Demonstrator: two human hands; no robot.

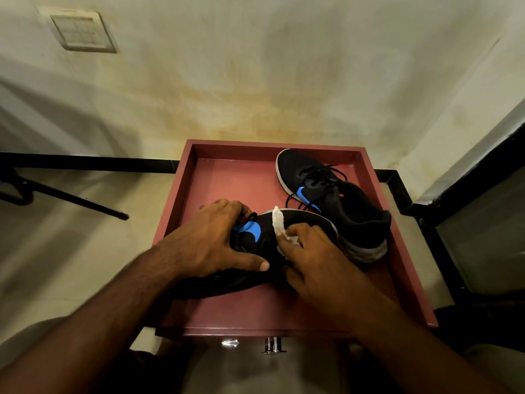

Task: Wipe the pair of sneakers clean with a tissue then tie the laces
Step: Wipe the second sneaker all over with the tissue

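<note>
Two black sneakers with blue side marks lie in a red tray (227, 180). The near sneaker (301, 223) rests on its side in front of me. My left hand (210, 237) grips it over the laces, thumb stretched along its side. My right hand (309, 251) pinches a crumpled white tissue (279, 223) and presses it against the near sneaker's upper. The far sneaker (335, 194) stands upright at the tray's back right, its black laces loose and untied.
The red tray sits on a small stand with metal knobs (272, 346) at its front. A stained wall rises behind it. A black rail (85, 163) runs along the floor edge on the left, and a dark frame (443, 223) stands to the right.
</note>
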